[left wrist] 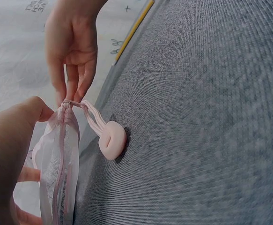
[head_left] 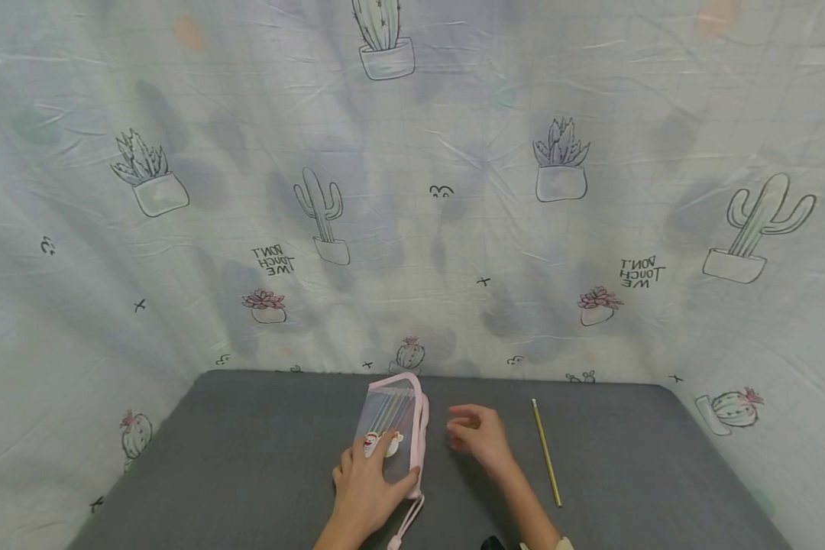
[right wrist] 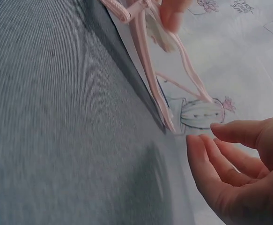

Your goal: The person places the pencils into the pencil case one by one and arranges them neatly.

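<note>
A see-through pencil case (head_left: 419, 439) with pink edging lies on the grey table, several pencils (head_left: 389, 412) showing inside. My left hand (head_left: 366, 489) grips it, fingers spread over the top and thumb at its right edge. In the right wrist view two pink edges of the case (right wrist: 143, 51) stand apart. A pink wrist strap (head_left: 407, 521) hangs off the near end and ends in a rounded pink piece (left wrist: 113, 140). Just right of the case, my right hand (head_left: 480, 439) hovers with fingers loosely bent; nothing is between thumb and fingertips (right wrist: 197, 147).
A yellow pencil (head_left: 546, 454) lies on the grey table (head_left: 247, 458), right of my right hand. Behind the table and along its sides hangs a pale curtain (head_left: 412, 229) printed with cacti.
</note>
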Motion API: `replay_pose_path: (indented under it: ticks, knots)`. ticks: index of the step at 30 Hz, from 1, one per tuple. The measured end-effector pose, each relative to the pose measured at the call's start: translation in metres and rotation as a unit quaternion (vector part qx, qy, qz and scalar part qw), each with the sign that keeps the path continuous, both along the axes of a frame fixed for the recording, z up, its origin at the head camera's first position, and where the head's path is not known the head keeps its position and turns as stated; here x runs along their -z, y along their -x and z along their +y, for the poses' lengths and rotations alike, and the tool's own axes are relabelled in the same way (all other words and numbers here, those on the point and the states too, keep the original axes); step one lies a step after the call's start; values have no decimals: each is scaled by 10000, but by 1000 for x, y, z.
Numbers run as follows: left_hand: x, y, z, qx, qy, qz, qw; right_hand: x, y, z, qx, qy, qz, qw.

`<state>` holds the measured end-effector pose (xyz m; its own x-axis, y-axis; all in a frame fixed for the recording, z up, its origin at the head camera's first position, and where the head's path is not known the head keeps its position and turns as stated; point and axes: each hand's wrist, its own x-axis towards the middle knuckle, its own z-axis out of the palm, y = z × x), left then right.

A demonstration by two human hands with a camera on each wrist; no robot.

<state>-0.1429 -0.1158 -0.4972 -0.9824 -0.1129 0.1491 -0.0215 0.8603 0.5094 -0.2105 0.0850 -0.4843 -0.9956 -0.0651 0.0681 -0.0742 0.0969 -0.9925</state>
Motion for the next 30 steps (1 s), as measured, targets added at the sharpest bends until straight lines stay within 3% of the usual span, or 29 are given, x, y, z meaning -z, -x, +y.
replay_pose_path:
  ticks: [9, 14, 22, 30]
  knots:
    - [0, 0, -1, 12, -11, -85, 10000, -6, -4, 20, -2, -578, 207, 9981]
    - [0, -1, -1, -4, -8, -126, 9999, -9, 0, 34, 204, -903, 285, 9953]
    - [0, 0, 1, 3, -66, -53, 10000, -15, 4, 64, 654, -1695, 725, 9807]
    - [1, 1, 1, -1, -23, -32, 10000, -15, 5, 90, 1001, -2091, 593, 9709]
